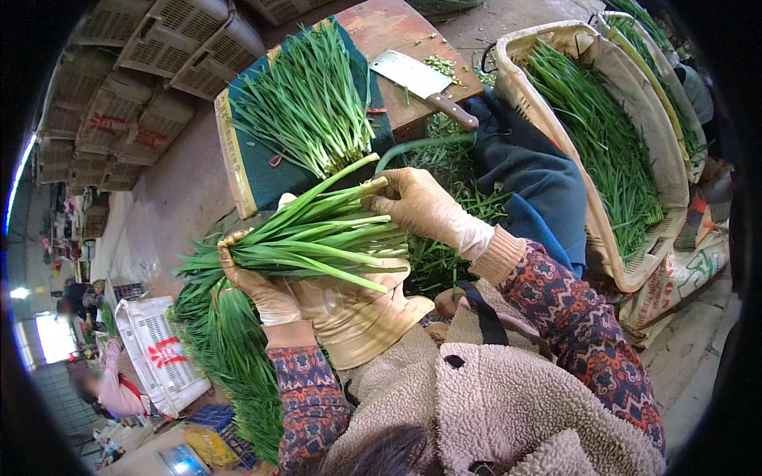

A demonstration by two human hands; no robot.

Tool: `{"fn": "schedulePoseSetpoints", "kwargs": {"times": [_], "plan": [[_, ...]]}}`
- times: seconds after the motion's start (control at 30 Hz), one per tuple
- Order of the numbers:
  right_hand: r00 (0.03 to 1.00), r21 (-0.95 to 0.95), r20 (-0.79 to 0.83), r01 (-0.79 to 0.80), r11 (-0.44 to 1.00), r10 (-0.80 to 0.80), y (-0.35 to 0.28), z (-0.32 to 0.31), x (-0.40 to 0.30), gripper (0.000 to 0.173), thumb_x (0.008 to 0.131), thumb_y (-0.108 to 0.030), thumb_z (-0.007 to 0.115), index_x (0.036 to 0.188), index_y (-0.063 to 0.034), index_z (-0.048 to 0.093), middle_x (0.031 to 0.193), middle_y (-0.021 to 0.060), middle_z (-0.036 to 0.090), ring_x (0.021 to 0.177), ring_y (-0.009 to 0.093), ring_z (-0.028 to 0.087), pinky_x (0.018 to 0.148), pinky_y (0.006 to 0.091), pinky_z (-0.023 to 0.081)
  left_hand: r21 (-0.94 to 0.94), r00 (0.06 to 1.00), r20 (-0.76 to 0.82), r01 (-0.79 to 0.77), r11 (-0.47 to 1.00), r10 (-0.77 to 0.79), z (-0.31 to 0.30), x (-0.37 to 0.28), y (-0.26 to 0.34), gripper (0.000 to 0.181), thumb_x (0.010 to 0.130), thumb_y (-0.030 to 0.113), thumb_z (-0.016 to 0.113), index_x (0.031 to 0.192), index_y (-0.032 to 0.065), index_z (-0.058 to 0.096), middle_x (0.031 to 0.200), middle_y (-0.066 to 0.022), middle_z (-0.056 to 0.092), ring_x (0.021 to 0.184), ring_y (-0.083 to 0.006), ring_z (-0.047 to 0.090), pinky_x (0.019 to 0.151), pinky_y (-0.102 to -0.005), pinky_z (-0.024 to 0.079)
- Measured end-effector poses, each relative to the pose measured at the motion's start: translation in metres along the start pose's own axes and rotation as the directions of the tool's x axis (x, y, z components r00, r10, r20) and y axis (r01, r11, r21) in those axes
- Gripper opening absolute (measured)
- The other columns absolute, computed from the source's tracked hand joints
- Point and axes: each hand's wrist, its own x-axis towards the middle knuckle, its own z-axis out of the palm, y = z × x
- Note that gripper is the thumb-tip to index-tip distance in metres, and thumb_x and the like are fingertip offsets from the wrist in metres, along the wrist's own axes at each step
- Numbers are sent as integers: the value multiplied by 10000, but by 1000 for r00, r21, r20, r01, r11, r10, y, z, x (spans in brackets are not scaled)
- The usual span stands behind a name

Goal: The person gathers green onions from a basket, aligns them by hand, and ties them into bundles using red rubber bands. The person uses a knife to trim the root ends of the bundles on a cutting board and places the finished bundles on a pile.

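Note:
My left hand (253, 279) is closed around a bunch of green garlic chives (297, 238), gripping it near the leafy end. The pale stalk ends fan out to the right above my lap. At those ends, the fingers of my right hand (417, 202) pinch a few stalks near their cut base. Both hands wear thin, soiled gloves. Just beyond lies another heap of chives (309, 101) on a dark green cloth (262, 172) over a board. A red tie (277, 159) rests beside that heap.
A cleaver (414, 77) with a brown handle lies on a wooden block (381, 27) among chopped bits. To the right, a plastic crate (512, 44) holds loose chives. Tied chives (232, 339) are piled at my left. Stacked crates (172, 35) stand far left; a person (119, 387) sits beyond.

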Motion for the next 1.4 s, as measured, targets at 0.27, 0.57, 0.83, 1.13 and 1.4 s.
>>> {"fn": "schedulePoseSetpoints", "kwargs": {"times": [0.27, 0.57, 0.83, 1.13, 1.4], "plan": [[969, 333, -166, -120, 935, 183, 41, -20, -12, 229, 945, -203, 532, 807, -24, 575, 593, 1, 537, 491, 58, 475, 435, 213, 398, 67, 996, -82, -17, 998, 22, 7, -4, -1, 226, 916, 307, 528, 877, 95, 596, 869, -32, 623, 828, -168, 586, 832, -347, 488], [994, 155, -80, 86, 984, -75, -4, 3, 5, 217, 782, -111, 719, 922, 13, 610, 748, 34, 638, 712, 45, 545, 654, 231, 476, 64, 993, -121, 17, 998, -9, 18, -4, -1, 202, 913, 280, 541, 880, 87, 593, 875, -44, 630, 831, -171, 592, 825, -348, 498], [924, -578, -144, 212, 788, -354, 14, 1, 17, 149, 827, -96, 554, 947, -37, 488, 687, 197, 588, 664, 387, 600, 540, 413, 482, 29, 989, -133, 67, 997, -62, 25, 2, 1, 161, 897, 229, 569, 860, 75, 597, 866, -63, 625, 839, -180, 591, 833, -342, 488], [952, -615, -306, -221, 757, 29, 102, -54, 7, 149, 851, -140, 536, 931, -15, 533, 728, 183, 647, 689, 371, 641, 583, 432, 513, 46, 969, -234, 98, 994, -85, 28, 2, 1, 185, 887, 242, 579, 914, 60, 594, 873, -66, 632, 812, -164, 597, 804, -315, 500], [994, 166, -2, 107, 980, -108, 28, -27, 9, 558, 753, -325, 738, 1186, -13, 573, 1159, 193, 600, 1097, 259, 567, 967, 346, 425, 127, 962, -260, 121, 985, -84, 18, 6, 6, 191, 902, 246, 557, 930, 70, 625, 897, -59, 665, 835, -167, 634, 810, -327, 528]]}}
